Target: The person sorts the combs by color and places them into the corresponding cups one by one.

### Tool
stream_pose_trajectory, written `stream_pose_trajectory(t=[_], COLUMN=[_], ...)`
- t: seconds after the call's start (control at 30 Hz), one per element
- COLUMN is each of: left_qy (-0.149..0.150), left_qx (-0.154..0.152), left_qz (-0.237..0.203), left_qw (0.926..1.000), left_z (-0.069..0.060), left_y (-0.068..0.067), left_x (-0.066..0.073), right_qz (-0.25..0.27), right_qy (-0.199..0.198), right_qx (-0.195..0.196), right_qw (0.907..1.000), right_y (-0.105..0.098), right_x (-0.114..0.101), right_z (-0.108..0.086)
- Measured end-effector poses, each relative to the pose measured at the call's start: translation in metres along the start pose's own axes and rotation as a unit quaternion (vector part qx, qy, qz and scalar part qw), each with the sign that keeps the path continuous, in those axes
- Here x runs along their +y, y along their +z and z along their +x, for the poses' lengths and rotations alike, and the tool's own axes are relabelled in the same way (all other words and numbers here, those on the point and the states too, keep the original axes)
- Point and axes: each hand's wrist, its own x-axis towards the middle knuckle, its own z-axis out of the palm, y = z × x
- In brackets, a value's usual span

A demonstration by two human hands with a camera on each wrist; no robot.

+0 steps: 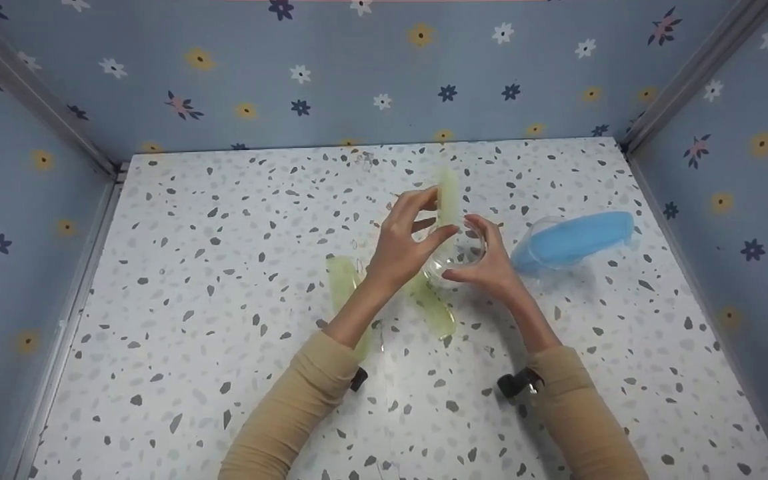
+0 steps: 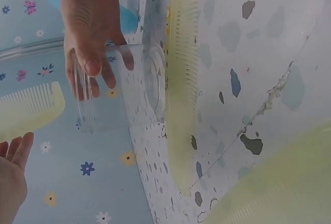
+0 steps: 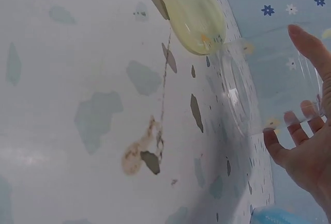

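A clear cup point(image 1: 454, 257) stands in the middle of the table, and my right hand point(image 1: 487, 263) curls its fingers and thumb round the cup's side. My left hand point(image 1: 407, 237) pinches a pale yellow-green comb point(image 1: 449, 197) above the cup's far left rim. In the left wrist view that comb point(image 2: 36, 107) shows its teeth, with the left fingers point(image 2: 19, 151) at its edge. A second comb point(image 1: 434, 310) lies on the table close by the cup; a third comb point(image 1: 342, 280) lies farther left, partly under my left forearm.
To the right of the cup is another clear cup point(image 1: 544, 230) with a blue item point(image 1: 581, 238) leaning out of it. The speckled table point(image 1: 177, 280) is bordered by flowered panels point(image 1: 357, 73) at the back and both sides.
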Motion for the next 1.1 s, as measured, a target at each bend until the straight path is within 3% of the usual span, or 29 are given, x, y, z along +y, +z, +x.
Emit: stream_pose_trajectory(t=[0.23,0.5,0.7,0.9,1.1], left_qy=[-0.010,0.013,-0.011,-0.024,-0.009], left_qx=[-0.020,-0.053,-0.083,-0.110,-0.116], left_qz=[0.029,0.093,0.117,0.172,0.234], left_qw=[0.9993,0.9942,0.9896,0.9786,0.9653], left_z=[0.003,0.006,0.003,0.000,-0.004], left_y=[0.008,0.015,0.020,0.026,0.032], left_x=[-0.002,-0.005,-0.010,-0.016,-0.023], right_qz=[0.009,-0.002,0.015,0.022,0.022], right_qy=[0.001,0.030,0.037,0.024,-0.021], right_qx=[-0.007,-0.006,-0.007,-0.016,-0.018], right_qw=[0.9999,0.9995,0.9992,0.9993,0.9994], right_y=[0.002,0.002,0.001,0.002,0.002], right_x=[-0.004,0.005,0.009,0.008,0.010], right_z=[-0.001,-0.002,-0.003,-0.004,-0.001])
